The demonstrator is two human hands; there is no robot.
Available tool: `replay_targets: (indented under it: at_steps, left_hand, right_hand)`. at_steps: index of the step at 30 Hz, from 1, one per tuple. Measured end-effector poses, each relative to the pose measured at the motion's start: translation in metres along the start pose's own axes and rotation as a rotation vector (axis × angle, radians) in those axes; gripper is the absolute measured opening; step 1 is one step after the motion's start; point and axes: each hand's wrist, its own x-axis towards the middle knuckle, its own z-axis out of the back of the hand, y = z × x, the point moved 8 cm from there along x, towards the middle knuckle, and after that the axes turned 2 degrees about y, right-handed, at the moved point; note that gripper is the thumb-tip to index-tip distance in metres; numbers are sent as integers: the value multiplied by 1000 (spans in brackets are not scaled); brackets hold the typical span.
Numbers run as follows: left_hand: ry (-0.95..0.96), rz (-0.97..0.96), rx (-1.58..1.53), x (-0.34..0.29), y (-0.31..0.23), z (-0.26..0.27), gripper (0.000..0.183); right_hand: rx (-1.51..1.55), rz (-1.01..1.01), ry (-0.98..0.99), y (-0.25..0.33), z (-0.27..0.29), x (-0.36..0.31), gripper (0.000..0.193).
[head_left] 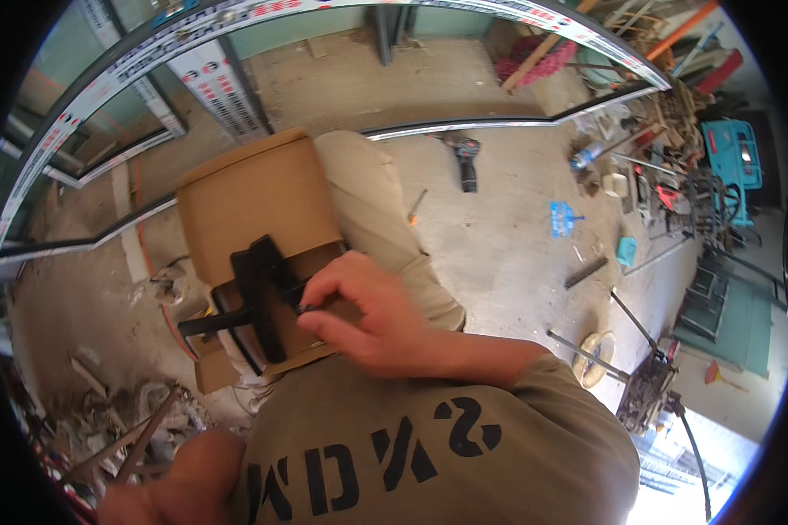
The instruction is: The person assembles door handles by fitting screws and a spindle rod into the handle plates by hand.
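My right hand is closed in a pinch over a cardboard box with its lid up. Between the thumb and index finger is a small dark piece, too small to name. Just left of these fingers, black bar-shaped parts lie crossed in the box, one sticking out over its left side. My left arm shows at the lower left; its fingers cannot be made out. The box rests against my trouser leg.
A long window frame with printed film lies across the far side. On the floor are a cordless drill, a screwdriver and a blue packet. Scrap is heaped at the left; a teal tool case stands right.
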Motion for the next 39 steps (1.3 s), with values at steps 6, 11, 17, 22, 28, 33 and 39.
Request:
replay_targets:
  at_steps: [6, 11, 17, 22, 28, 33, 39]
  left_hand:
    - [179, 680, 554, -63, 123, 19, 21]
    - [238, 938, 510, -116, 159, 21, 24]
    - [181, 1021, 375, -126, 160, 24, 20]
    - [97, 1057, 376, -133, 169, 29, 18]
    - [206, 1022, 431, -127, 169, 21, 18]
    - [274, 968, 523, -117, 169, 19, 13]
    - [145, 789, 627, -98, 158, 26, 12]
  right_hand:
    - [286, -219, 45, -5, 0, -9, 15]
    - [577, -301, 146, -4, -9, -10, 27]
    - [570, -345, 107, -12, -8, -2, 30]
    - [437, -348, 110, -13, -7, 3, 30]
    - [273, -329, 127, -15, -8, -1, 28]
    - [414, -396, 66, -21, -14, -2, 18]
    - [-18, -226, 289, 3, -14, 16, 22]
